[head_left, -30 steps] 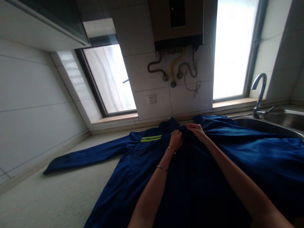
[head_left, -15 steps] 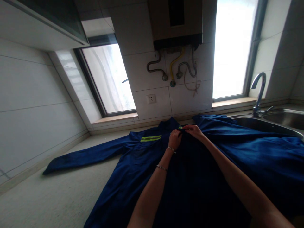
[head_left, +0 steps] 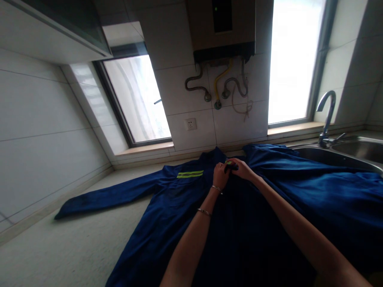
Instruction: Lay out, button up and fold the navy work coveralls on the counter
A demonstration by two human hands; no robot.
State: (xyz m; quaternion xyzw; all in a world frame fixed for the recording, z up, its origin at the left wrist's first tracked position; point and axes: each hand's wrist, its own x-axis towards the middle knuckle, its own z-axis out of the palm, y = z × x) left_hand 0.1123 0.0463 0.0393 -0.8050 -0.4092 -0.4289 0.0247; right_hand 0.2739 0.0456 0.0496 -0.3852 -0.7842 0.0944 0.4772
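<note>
A dark blue work jacket (head_left: 176, 207) with yellow-green stripes on its chest lies spread over the counter, one sleeve stretched out to the left and its collar near the wall. My left hand (head_left: 220, 175) is closed on the jacket's front edge, just below the collar. Beside it, nearly touching, my right hand (head_left: 242, 170) pinches the same bunched edge, where a bit of striped cloth shows between the fingers. Whether a button or other fastener sits in the fingers is too small and dark to tell.
More blue cloth (head_left: 314, 183) lies to the right, reaching the rim of a steel sink (head_left: 363, 159) with a faucet (head_left: 326, 115). The pale counter (head_left: 74, 247) extends left. Above hang a water heater (head_left: 221, 28) with pipes and, at upper left, a cabinet (head_left: 60, 32).
My right hand has shifted slightly, its fingers curling lower over the jacket's edge, and the cloth there is folded over more. My left hand stays nearly in place.
</note>
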